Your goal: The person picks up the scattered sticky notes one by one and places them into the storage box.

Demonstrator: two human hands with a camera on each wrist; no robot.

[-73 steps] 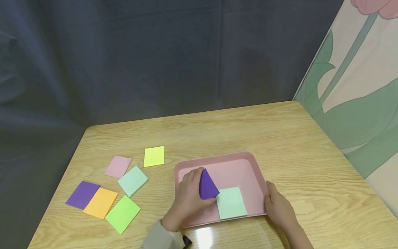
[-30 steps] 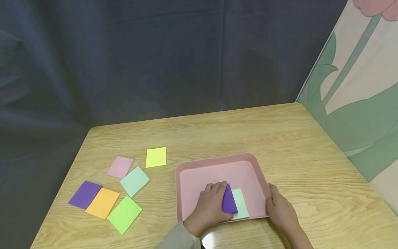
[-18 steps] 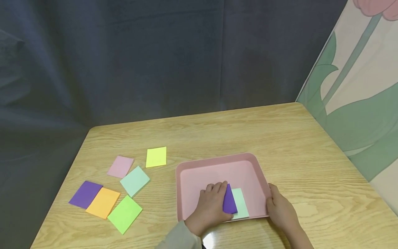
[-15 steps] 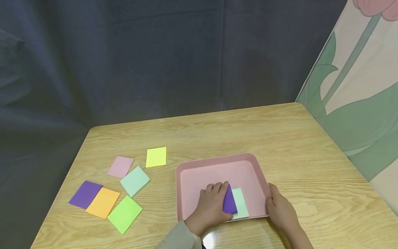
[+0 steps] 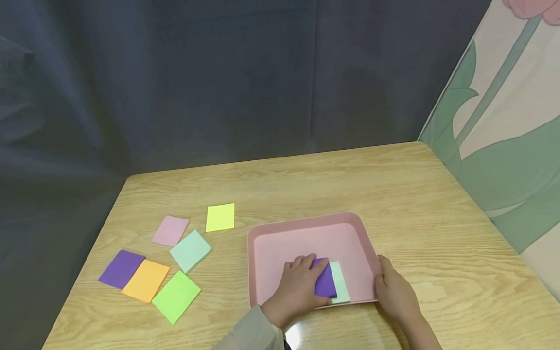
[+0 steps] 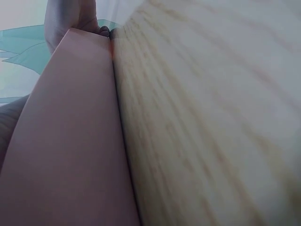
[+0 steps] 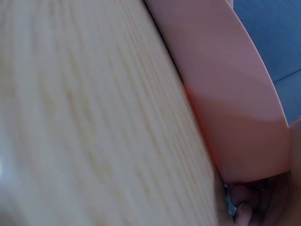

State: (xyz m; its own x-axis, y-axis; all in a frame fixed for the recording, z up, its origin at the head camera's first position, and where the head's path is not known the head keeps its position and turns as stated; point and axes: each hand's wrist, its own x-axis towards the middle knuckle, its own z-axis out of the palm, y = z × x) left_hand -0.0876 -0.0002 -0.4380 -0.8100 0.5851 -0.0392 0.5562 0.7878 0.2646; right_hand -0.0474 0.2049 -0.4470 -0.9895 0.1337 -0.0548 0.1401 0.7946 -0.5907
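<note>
A pink tray sits on the wooden table. Inside, a purple sticky-note pad lies over the left part of a mint sticky-note pad, which peeks out at its right. My left hand rests at the purple pad with fingers spread, the index finger across its top and the thumb by its near edge; the palm hides its left side. My right hand grips the tray's right near corner, thumb at the rim. In the right wrist view, its curled fingers show under the tray wall.
Left of the tray lie more sticky-note pads: yellow, pink, mint, purple, orange and green. A dark curtain hangs behind the table.
My left hand carried the purple pad rightward and toward me onto the mint pad. The pad has since tipped flatter and the left fingers have spread. My right hand stays on the tray.
</note>
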